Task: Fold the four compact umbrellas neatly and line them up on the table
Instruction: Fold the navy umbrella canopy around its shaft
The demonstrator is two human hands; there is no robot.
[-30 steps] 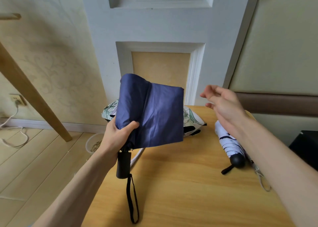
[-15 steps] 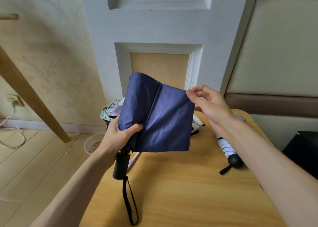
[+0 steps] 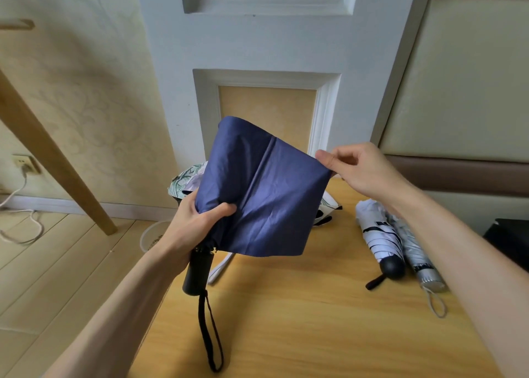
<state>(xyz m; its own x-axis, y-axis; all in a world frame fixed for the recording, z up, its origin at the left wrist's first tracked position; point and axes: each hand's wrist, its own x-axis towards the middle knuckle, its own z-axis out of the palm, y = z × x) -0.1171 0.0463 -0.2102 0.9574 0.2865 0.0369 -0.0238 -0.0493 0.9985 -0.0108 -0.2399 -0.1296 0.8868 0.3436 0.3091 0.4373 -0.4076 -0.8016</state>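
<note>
I hold a navy blue compact umbrella (image 3: 266, 197) above the wooden table (image 3: 315, 320). My left hand (image 3: 194, 223) grips its gathered canopy just above the black handle (image 3: 199, 271), whose wrist strap hangs down. My right hand (image 3: 357, 168) pinches the upper right corner of one loose canopy panel and holds it stretched out flat. A floral white-and-green umbrella (image 3: 186, 180) lies unfolded behind the blue one, mostly hidden. At the right lie a white black-striped umbrella (image 3: 378, 240) and a silver one (image 3: 418, 254), side by side.
The table stands against a white panelled wall (image 3: 266, 48). A slanted wooden leg (image 3: 57, 162) rises at the left over the plank floor, where a small round bowl (image 3: 150, 236) sits. A wall socket and white cable (image 3: 23, 165) lie far left. A black object (image 3: 509, 240) sits at the right edge.
My right hand moved from open in the air to the canopy's right corner, pinched it and pulled the panel out to the right. My left hand kept its grip.
</note>
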